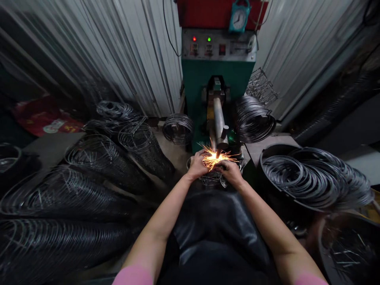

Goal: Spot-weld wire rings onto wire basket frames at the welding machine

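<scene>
Bright orange sparks [216,157] spray out at the tip of a metal electrode arm [219,120] on a green machine [196,79]. Just left of the sparks is my left hand [198,164], its fingers curled. My right hand [230,171] is closed on the right side of them, fingers pointing inward. What both hands hold is hidden by glare and fingers. Below and between them shows a wire frame piece [210,180], close above a black apron [219,221].
Stacks of wire rings [74,194] fill the left. A round tub [264,158] of wire rings stands at right, above a bin [322,241] of metal rods. Wire coils [254,118] hang beside the machine. A teal clock [239,18] hangs above.
</scene>
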A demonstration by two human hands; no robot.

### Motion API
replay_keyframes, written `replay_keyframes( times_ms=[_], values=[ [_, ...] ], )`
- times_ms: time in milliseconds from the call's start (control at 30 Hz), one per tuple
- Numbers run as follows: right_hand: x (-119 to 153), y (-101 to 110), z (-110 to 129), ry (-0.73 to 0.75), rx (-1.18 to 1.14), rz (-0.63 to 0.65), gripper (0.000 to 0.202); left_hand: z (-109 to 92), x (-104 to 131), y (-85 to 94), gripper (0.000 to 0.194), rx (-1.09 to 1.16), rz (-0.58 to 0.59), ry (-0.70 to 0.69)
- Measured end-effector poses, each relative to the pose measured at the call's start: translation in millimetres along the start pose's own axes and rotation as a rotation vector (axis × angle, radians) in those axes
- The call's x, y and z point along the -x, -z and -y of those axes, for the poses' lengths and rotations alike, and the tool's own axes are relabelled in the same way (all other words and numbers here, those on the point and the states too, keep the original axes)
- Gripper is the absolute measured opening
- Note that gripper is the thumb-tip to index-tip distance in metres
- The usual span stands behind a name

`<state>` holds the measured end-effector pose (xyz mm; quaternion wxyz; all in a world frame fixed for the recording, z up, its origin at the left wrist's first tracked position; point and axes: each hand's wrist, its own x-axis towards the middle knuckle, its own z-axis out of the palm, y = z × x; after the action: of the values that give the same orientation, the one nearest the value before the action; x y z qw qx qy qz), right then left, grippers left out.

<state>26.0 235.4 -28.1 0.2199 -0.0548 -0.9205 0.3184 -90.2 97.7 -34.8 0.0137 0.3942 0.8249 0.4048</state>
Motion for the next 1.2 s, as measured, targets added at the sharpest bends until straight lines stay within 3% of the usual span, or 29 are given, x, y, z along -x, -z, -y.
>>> replay_keyframes(
  times_ms=[500, 733, 833, 900, 1000, 1200],
  values=[
    [-5.8, 3.2, -5.8, 0.020, 0.033, 0.075, 0.011, -5.6, 1.7, -1.9, 0.057, -0.014, -0.008, 0.082],
    [4.0, 0.4, 0.3, -0.007, -0.032, 0.014, 0.017, -11.9, 6.5, 2.6, 0.059, -0.118, -0.015, 0.039],
    [14.1, 4.0, 5.5, -0.018, -0.089, -0.095, 0.027, -14.2, 6.5, 2.8, 0.059, -0.126, -0.011, 0.039],
    [24.0, 6.0, 5.7, -0.084, -0.146, -0.204, 0.033, -12.8, 4.5, 0.6, 0.058, -0.104, -0.011, 0.055],
    [45.5, 6.6, -1.0, -0.315, -0.268, -0.300, 0.031, -9.1, 1.4, -3.4, 0.059, -0.081, -0.021, 0.055],
    [108.9, 7.5, -18.5, -0.832, -0.827, -0.321, 0.031, -5.1, -0.6, -5.9, 0.059, -0.055, -0.012, 0.096]
  ],
)
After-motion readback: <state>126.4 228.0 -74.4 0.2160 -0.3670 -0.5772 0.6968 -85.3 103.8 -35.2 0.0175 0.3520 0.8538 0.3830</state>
